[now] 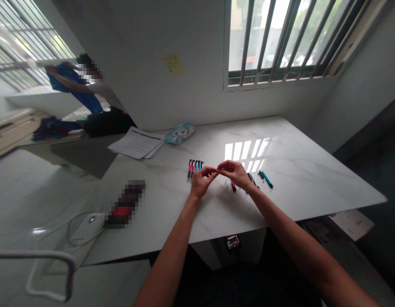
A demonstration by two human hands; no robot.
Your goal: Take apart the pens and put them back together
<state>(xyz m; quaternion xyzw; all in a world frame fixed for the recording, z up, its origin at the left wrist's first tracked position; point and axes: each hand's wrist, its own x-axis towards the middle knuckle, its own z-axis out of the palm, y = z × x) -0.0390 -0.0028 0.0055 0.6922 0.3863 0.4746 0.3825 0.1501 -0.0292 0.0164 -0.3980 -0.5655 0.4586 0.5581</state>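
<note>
Both my hands meet above the white marble table (312, 179). My left hand (202, 180) and my right hand (236, 172) each pinch one end of a small thin part, too small to name. Just behind my left hand lies a row of several pens (195, 166) in pink, black and teal. Under and beside my right wrist lie more pen pieces, among them a red one (233, 186) and a black one (251, 178). A teal pen (266, 179) lies to the right of them.
A stack of papers (136, 143) and a pack of wipes (180, 133) lie at the back of the table. A white charger with a coiled cable (85, 226) sits at the near left. A mirror on the left reflects a person in blue.
</note>
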